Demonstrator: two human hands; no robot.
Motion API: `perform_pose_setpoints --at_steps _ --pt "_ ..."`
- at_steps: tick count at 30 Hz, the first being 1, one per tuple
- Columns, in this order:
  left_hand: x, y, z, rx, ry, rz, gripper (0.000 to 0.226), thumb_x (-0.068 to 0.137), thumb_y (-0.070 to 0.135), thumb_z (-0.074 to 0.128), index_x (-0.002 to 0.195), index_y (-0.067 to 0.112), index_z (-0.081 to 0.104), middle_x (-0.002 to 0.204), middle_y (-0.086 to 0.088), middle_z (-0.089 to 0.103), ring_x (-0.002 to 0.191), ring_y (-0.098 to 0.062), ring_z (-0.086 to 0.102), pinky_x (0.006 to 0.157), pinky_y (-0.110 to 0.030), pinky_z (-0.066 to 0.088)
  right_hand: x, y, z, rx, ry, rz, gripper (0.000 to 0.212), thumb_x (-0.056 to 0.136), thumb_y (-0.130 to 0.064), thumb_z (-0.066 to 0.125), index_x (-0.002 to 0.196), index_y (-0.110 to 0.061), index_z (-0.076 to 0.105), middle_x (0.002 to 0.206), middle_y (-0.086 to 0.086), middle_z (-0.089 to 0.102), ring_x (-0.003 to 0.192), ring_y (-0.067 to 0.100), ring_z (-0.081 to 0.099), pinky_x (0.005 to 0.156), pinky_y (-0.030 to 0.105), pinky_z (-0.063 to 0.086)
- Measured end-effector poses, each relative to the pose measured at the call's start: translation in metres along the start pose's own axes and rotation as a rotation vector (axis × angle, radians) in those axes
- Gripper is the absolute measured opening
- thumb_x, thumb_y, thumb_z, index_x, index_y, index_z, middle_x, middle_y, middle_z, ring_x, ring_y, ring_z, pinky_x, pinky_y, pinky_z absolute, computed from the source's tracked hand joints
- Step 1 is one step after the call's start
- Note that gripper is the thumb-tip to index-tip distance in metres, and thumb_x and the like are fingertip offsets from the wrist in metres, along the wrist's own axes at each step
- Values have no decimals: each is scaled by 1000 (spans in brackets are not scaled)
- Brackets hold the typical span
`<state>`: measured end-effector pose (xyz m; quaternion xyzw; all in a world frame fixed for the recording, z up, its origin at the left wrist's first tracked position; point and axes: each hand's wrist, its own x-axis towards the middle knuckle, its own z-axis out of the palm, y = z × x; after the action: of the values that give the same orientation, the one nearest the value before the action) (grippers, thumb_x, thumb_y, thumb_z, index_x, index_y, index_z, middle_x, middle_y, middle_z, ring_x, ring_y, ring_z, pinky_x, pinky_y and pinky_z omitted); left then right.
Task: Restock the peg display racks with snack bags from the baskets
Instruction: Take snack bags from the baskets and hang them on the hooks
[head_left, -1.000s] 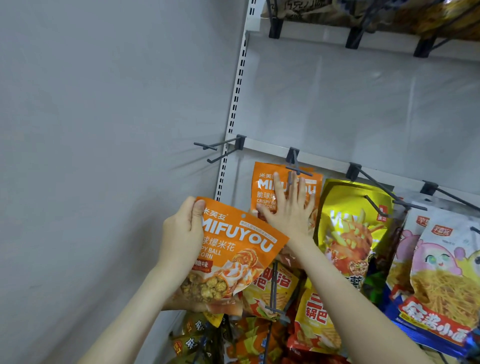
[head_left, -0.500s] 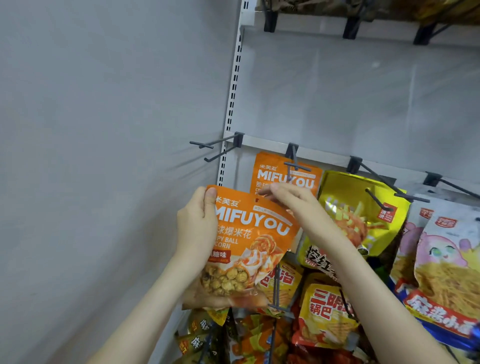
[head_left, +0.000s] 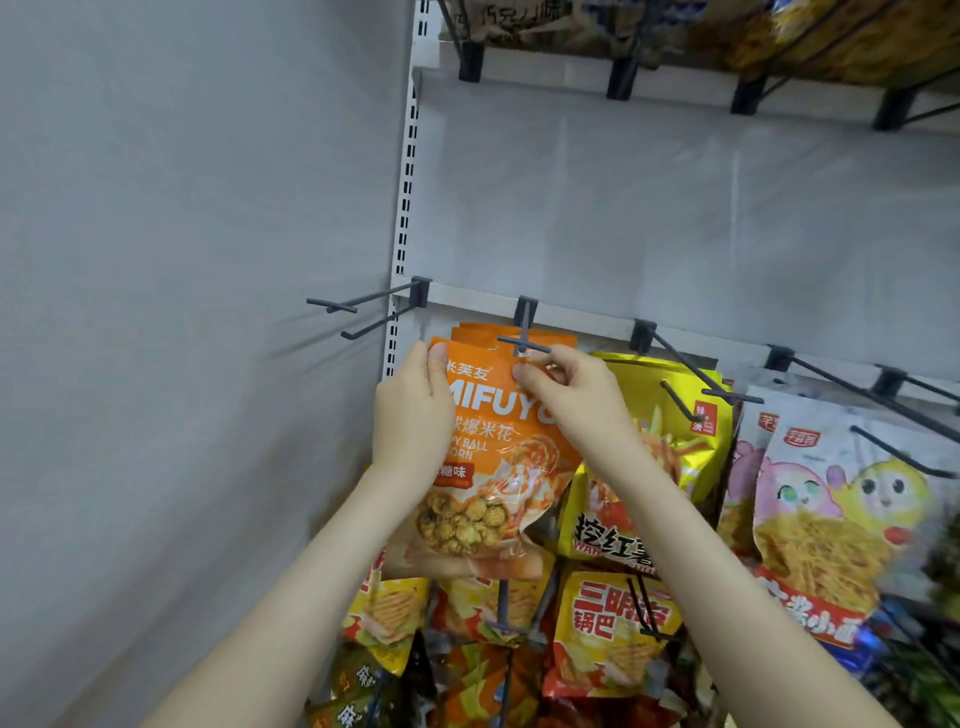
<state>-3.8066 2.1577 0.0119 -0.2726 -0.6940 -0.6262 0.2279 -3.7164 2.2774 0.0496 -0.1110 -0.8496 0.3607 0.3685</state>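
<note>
An orange popcorn bag (head_left: 493, 467) marked MIFUYOU is held up against the rack, its top edge level with a dark peg hook (head_left: 523, 343). My left hand (head_left: 413, 415) grips the bag's top left corner. My right hand (head_left: 571, 395) pinches its top edge just under the tip of that peg. Behind it hang more orange bags (head_left: 478, 332) of the same kind on the same peg. Whether the held bag's hole is on the peg is hidden by my fingers.
An empty double peg (head_left: 358, 312) juts out to the left, by the grey wall (head_left: 182, 312). To the right hang a yellow fries bag (head_left: 660, 415) and white noodle bags (head_left: 841, 493). More snack bags (head_left: 613, 618) fill the row below; another peg row (head_left: 618, 78) sits above.
Both hands raised the orange bag from lower left up to the peg with the matching bags. My right hand shifted from the hanging bags to the held bag's top edge.
</note>
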Motion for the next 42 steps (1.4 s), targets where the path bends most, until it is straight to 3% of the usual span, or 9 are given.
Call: perform_pose_setpoints --at_steps 2,5,9,15,17,21,28,34,42 --pt "5 -5 2 23 -19 -32 38 104 33 32 70 19 38 67 -5 56 64 -22 57 54 -34 45 2 -1 4 -43 -1 2 18 90 -29 63 73 -26 59 76 -9 64 77 10 62 67 24 50" --pt "10 -12 2 41 -107 -42 36 104 31 33 72 19 43 67 0 56 60 -8 55 45 -11 39 6 -2 4 -107 -2 -29 15 90 -29 63 89 -14 65 87 -5 68 83 13 65 71 31 54" --pt "13 -20 8 54 -153 -47 36 104 31 33 81 12 52 72 1 59 65 -9 58 51 -19 41 9 -7 -1 -221 -61 -128 11 89 -23 65 95 -19 57 80 -14 58 68 0 59 52 12 48" --pt "18 -27 18 51 -151 -74 31 104 33 31 88 15 50 73 6 57 70 -12 63 51 -11 38 16 6 5 -239 -70 -135 14 94 -13 57 97 -25 51 74 -19 56 73 11 67 58 30 56" --pt "13 -27 22 98 -106 -32 24 104 29 35 107 13 52 96 -1 63 93 -20 64 69 -10 43 20 15 10 -262 -27 -148 15 96 -12 53 101 -26 48 74 -20 53 71 7 63 55 27 52" --pt "-9 -45 36 429 88 480 50 96 27 46 139 7 32 144 -22 32 133 -35 32 110 -42 25 28 37 23 -312 137 -123 19 94 -18 54 110 -16 44 85 -2 62 77 22 59 66 37 49" --pt "-2 -100 69 763 -358 480 65 94 49 28 153 25 14 160 -12 4 148 -27 -6 118 -49 -3 41 85 40 -881 546 -404 46 72 -4 67 112 -12 47 125 14 45 117 29 39 95 46 27" --pt "17 -114 95 726 -451 417 66 93 54 15 150 26 -5 158 -8 -12 146 -24 -14 118 -46 -2 40 121 55 -1261 216 -367 53 90 -19 31 140 -7 44 150 10 39 143 29 25 118 51 -2" --pt "-6 -115 84 639 -584 313 74 98 34 45 153 25 -4 160 -12 -15 148 -28 -10 120 -48 6 25 125 66 -996 113 -280 61 90 -19 54 146 -3 34 150 18 35 140 31 33 111 48 30"
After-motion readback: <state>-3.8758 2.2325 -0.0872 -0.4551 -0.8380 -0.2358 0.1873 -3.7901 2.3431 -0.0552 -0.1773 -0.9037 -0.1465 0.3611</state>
